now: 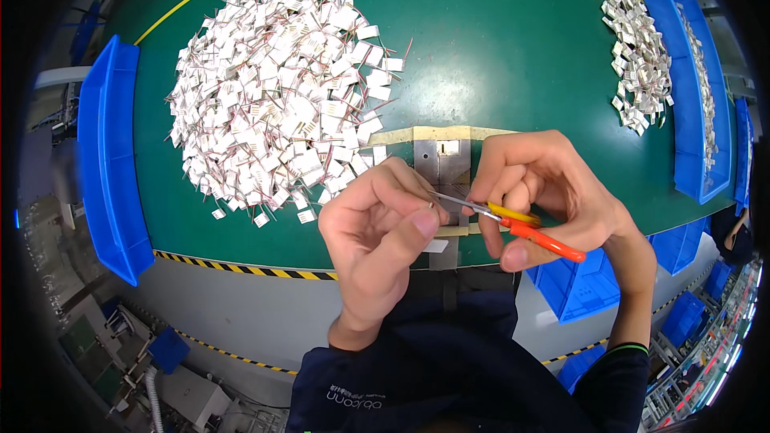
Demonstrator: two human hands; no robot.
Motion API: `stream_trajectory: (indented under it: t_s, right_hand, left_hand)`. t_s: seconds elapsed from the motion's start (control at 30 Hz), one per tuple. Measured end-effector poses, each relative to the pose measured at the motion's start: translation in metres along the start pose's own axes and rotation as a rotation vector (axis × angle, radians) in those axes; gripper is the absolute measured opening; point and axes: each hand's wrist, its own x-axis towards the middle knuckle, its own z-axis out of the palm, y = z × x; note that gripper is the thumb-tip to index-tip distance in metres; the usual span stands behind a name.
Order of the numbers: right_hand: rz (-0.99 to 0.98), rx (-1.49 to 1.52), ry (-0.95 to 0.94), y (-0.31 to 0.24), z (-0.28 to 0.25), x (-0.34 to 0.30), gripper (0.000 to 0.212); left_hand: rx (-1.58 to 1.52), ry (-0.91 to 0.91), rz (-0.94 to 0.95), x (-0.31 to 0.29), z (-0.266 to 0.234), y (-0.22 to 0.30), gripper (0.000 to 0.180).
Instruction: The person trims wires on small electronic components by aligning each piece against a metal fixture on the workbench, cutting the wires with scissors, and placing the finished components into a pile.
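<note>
Nearest, a tiny piece (434,205) is pinched between thumb and fingertips of the left hand (381,232). Red-and-yellow scissors (525,228) are gripped by the right hand (561,192), blades pointed at those fingertips. Behind, a metal fixture (454,168) is bordered by tape (489,133) on the tabletop (489,48). Farther off, white wired parts (273,96) are heaped at left, a smaller heap (638,56) at right beside 1 blue bin (683,116).

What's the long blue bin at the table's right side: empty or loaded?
Not empty: white pieces show inside the blue bin. How full, cannot tell from this angle.
</note>
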Motion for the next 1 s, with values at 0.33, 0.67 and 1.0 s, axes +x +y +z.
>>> stream_trajectory:
  t_s: [0.33,0.67,1.0]
  right_hand:
    - [0.061,0.056,0.033,0.0016,0.0005,-0.0008,0.031]
    - [0.073,0.045,0.110,-0.0012,0.0047,-0.0019,0.026]
    - [-0.044,-0.056,0.033,0.0057,0.0013,-0.0017,0.022]
  left_hand:
    - [-0.021,-0.044,-0.023,-0.0015,-0.0022,-0.0012,0.007]
    - [0.002,-0.065,-0.002,-0.0006,-0.0053,-0.0012,0.006]
    - [0.012,-0.044,0.005,-0.0025,-0.0059,-0.0001,0.006]
